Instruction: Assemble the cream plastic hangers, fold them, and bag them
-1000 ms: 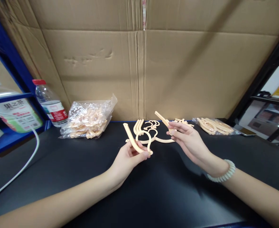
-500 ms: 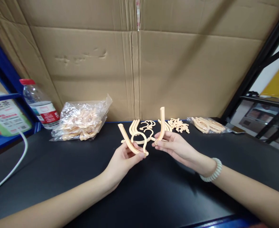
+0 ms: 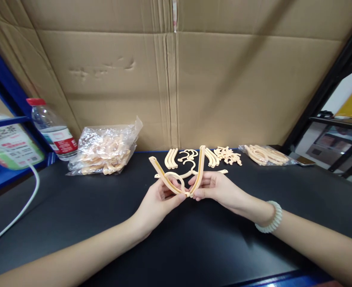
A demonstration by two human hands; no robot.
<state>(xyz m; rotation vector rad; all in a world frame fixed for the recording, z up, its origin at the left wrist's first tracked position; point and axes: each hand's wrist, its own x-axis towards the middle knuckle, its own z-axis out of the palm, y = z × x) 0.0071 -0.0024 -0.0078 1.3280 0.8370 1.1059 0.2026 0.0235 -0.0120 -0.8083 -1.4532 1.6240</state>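
**Holding two curved plastic arms end to end above the dark surface**

Your left hand (image 3: 161, 199) pinches a cream-coloured curved arm (image 3: 164, 177) with a hook loop (image 3: 177, 179) at its near end; the arm slants up and away to the left. Your right hand (image 3: 214, 189) grips a second curved arm (image 3: 200, 169), which rises nearly upright with a slight lean to the right. The lower ends of the two pieces touch between your fingertips, so together they form a V, held just above the black surface (image 3: 194, 247). Both hands are closed around their pieces, thumbs and forefingers pressed near the joint. A pale beaded bracelet (image 3: 270, 219) sits on your right wrist.

Behind your hands, laid on the surface, are small groups of like parts: a row of curved arms (image 3: 171, 158), a few loose hooks (image 3: 188, 154), another group of arms (image 3: 212, 157) and a pile of small pieces (image 3: 228, 155). Farther right lies a clear bag of curved parts (image 3: 264, 155). To the left sits a larger crumpled plastic bag (image 3: 104, 149) full of the same cream parts, with a water bottle (image 3: 53, 129) with a red cap beyond it beside the blue shelf frame (image 3: 2, 83). A white cable (image 3: 23, 207) crosses the surface's left edge. A wall of cardboard (image 3: 176, 79) stands at the back.
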